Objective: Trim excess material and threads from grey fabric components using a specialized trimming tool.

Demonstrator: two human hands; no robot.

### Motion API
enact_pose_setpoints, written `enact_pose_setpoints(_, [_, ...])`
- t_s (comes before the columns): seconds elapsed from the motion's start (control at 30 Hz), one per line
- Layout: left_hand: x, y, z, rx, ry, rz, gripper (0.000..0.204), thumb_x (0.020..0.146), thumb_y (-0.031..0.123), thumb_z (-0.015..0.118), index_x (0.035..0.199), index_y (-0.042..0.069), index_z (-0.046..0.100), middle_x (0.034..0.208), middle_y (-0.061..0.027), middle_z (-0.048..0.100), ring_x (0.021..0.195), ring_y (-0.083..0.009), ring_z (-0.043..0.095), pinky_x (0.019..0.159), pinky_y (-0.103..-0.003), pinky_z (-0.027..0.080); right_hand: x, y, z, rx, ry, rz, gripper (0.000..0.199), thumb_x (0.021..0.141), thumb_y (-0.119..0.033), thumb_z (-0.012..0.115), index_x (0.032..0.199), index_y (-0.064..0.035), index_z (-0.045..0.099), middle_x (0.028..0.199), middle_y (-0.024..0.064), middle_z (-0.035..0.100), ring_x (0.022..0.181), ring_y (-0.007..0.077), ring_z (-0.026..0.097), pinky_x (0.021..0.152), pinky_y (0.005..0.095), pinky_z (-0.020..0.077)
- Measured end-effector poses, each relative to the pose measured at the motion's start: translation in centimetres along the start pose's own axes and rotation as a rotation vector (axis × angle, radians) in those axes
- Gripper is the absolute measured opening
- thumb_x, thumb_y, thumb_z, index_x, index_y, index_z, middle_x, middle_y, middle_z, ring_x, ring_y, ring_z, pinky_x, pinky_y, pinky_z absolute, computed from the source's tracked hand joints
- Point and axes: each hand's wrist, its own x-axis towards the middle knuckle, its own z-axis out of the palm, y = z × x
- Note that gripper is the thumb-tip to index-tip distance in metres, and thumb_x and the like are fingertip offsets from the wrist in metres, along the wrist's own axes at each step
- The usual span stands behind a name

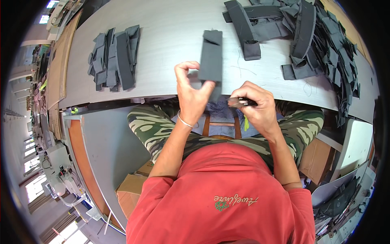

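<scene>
Near the table's front edge, my left hand (pixel 192 91) has its thumb at the near end of a dark grey folded fabric strip (pixel 211 59). Its index finger curls against the strip's left side; the other fingertips are hidden, and the strip's near end is slightly blurred. To the right, just off the edge and above my lap, my right hand (pixel 258 105) is closed around a small dark tool that looks like thread snips (pixel 242 102). The tool points left, toward the near end of the strip, and does not touch it.
On the pale table (pixel 162 49), a small stack of grey strips (pixel 115 61) lies at the left. A larger heap of strips (pixel 325 53) spreads over the right side, some hanging off the edge. Loose threads lie between. Cardboard boxes (pixel 316 160) stand under the table.
</scene>
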Motion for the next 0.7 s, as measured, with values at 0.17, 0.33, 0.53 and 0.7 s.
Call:
enact_pose_setpoints(0.17, [0.2,-1.8,-0.3,-0.394,-0.081,-0.262,0.039,0.074,-0.009,0.063,0.105,0.004,0.043,0.097,-0.0069,0.055,0.086,-0.0138,0.055,0.081,-0.027,0.046,0.3,0.7,0.7,0.066,0.039,0.008,0.029,0.069,0.008,0.064,0.095,-0.0043,0.065,0.077,0.0042,0.056,0.066,0.0131,0.053,0.062,0.0255,0.0448])
enact_pose_setpoints(0.33, [-0.5,-0.6,0.5,-0.352,-0.216,-0.153,0.044,0.075,-0.012,0.058,0.113,0.003,0.043,0.096,-0.0067,0.057,0.094,-0.013,0.058,0.087,-0.028,0.047,3.2,1.9,0.4,0.064,0.16,0.19,0.04,0.074,-0.009,0.076,0.111,-0.0095,0.063,0.087,0.0024,0.054,0.074,0.0104,0.051,0.065,0.0241,0.0456])
enact_pose_setpoints(0.53, [-1.1,0.6,0.9,-0.586,-0.186,-0.324,0.037,0.079,-0.007,0.066,0.109,0.001,0.045,0.103,-0.0067,0.055,0.091,-0.0113,0.058,0.08,-0.024,0.052,2.9,0.9,0.9,-0.231,0.23,0.009,0.021,0.07,-0.003,0.075,0.09,-0.0069,0.068,0.083,0.008,0.054,0.071,0.0173,0.057,0.061,0.0285,0.0453])
enact_pose_setpoints(0.7, [-1.1,0.0,1.9,-0.618,-0.183,-0.265,0.017,0.083,-0.007,0.062,0.098,-0.003,0.054,0.103,-0.005,0.054,0.087,-0.0089,0.058,0.074,-0.022,0.052,1.2,0.4,1.5,-0.324,0.367,-0.066,0.029,0.065,0.002,0.072,0.092,-0.0096,0.071,0.092,0.0089,0.05,0.069,0.0187,0.056,0.057,0.0295,0.0441])
